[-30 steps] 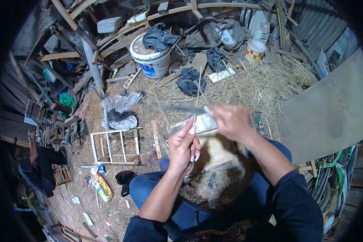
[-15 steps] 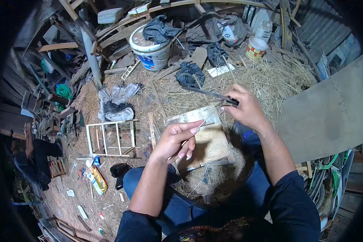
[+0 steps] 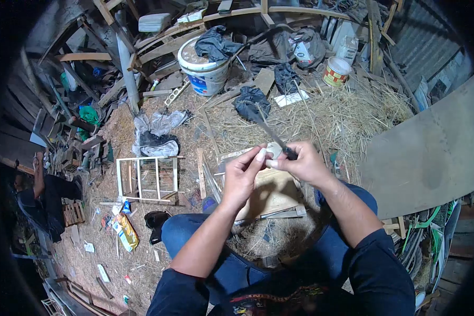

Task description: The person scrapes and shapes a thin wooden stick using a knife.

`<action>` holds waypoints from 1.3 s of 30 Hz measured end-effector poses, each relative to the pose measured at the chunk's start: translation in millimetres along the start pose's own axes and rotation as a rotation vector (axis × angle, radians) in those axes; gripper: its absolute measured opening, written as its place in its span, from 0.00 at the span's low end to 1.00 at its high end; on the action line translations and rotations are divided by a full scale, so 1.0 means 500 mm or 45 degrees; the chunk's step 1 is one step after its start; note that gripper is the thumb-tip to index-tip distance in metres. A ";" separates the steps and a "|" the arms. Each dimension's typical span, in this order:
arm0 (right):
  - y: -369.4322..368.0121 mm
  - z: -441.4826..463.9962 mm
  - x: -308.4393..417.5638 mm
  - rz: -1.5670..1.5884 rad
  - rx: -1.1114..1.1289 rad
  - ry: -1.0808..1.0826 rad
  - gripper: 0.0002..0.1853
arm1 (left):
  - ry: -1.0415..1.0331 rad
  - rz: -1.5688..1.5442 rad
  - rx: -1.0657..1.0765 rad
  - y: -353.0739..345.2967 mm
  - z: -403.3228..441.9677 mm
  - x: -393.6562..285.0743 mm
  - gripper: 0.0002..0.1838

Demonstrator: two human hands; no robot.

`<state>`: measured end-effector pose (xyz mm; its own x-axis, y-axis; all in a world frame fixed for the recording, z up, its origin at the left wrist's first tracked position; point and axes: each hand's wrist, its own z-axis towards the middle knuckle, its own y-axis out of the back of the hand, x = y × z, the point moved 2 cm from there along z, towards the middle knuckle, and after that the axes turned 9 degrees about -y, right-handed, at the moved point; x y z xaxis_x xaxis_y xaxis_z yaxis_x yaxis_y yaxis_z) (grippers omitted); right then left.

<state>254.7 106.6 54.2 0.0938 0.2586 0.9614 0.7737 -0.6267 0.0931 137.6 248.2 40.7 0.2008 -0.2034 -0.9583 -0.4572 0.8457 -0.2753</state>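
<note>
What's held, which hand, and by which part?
Right hand: knife, by its dark handle. Left hand: pinched; can't tell what, if anything, it holds.

Both forearms (image 3: 209, 238) stretched forward and angled inward, with the left hand (image 3: 243, 174) closed in a pinch just beside the right hand (image 3: 306, 163), which was curled in a grip.

The right hand (image 3: 306, 164) partly hides the black handle of a long, narrow, dark-bladed knife (image 3: 273, 135), whose far end blurs. Anything between the fingertips of the left hand (image 3: 241, 181) is too small to tell. Both hands partly cover a pale rectangular wooden board (image 3: 279, 194); the dark picture rim cuts off a large flat grey sheet (image 3: 424, 150).
</note>
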 end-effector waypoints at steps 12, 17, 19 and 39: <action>-0.022 -0.085 0.025 0.310 -0.078 0.104 0.13 | -0.053 0.036 0.241 -0.015 -0.069 -0.044 0.15; -0.018 -0.137 -0.004 0.583 -0.063 0.118 0.11 | 0.060 0.026 0.466 -0.084 -0.129 -0.040 0.14; -0.006 -0.164 -0.017 0.552 -0.152 0.150 0.09 | 0.064 0.067 0.495 -0.100 -0.142 -0.040 0.15; 0.181 -0.672 -0.257 -0.152 -1.064 -0.274 0.17 | 1.064 -0.547 0.567 -0.345 -0.401 0.154 0.17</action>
<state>101.9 -230.4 25.8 0.2230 0.4372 0.8713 0.0808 -0.8990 0.4304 58.5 -12.3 -1.1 -0.4711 -0.6641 -0.5806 -0.0940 0.6922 -0.7155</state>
